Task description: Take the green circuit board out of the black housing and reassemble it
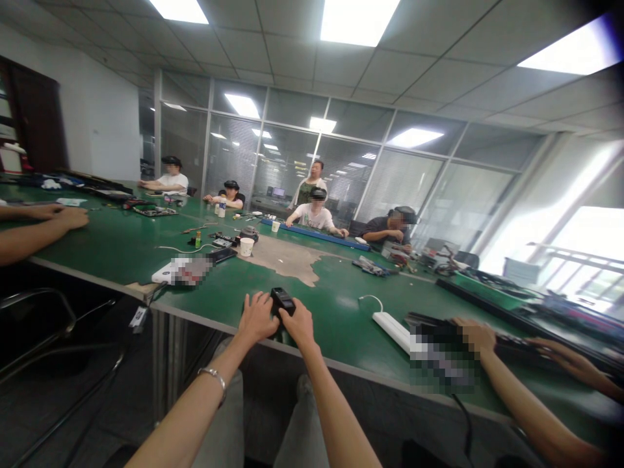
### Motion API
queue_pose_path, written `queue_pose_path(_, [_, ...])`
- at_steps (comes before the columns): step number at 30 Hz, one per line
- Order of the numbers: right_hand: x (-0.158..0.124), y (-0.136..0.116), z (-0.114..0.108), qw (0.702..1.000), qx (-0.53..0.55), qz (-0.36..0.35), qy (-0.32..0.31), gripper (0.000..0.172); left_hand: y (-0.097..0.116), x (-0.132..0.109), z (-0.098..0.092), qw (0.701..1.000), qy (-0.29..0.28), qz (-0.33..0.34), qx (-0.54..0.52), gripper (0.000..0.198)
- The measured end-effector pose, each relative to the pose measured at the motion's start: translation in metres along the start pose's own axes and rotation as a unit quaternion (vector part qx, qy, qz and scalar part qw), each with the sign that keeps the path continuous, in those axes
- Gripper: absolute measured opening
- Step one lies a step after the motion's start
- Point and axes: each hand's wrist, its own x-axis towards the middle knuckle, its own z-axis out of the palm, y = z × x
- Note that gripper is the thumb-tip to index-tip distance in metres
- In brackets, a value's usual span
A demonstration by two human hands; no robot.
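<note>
My left hand (256,317) and my right hand (298,324) rest at the near edge of a long green table (341,312). Between them sits a small black device (283,301). Both hands touch it from either side, fingers curled round its lower part. A silver bracelet (214,376) circles my left wrist. My grey-trousered legs show below the table edge.
A white power strip (392,328) lies to the right, beside another person's arms (526,383). A forearm (39,224) rests at the left. A white paper cup (247,246), a phone (221,255), tools and several seated people fill the far side. A black chair (43,331) stands at the left.
</note>
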Motion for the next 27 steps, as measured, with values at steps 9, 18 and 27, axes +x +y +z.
queue_pose_path(9, [-0.008,0.004,0.009,0.996,0.068,0.004,0.057,0.071,0.001,-0.002,-0.001,0.998,0.047,-0.037,0.021,0.035])
queue_pose_path(18, [0.008,0.002,-0.003,0.984,0.158,0.018,0.084,0.046,0.000,-0.001,-0.001,0.999,0.018,-0.030,0.010,0.044])
queue_pose_path(27, [0.011,0.036,-0.017,0.978,0.143,0.056,0.138,0.056,-0.001,0.000,0.002,1.000,0.002,-0.013,0.008,0.070])
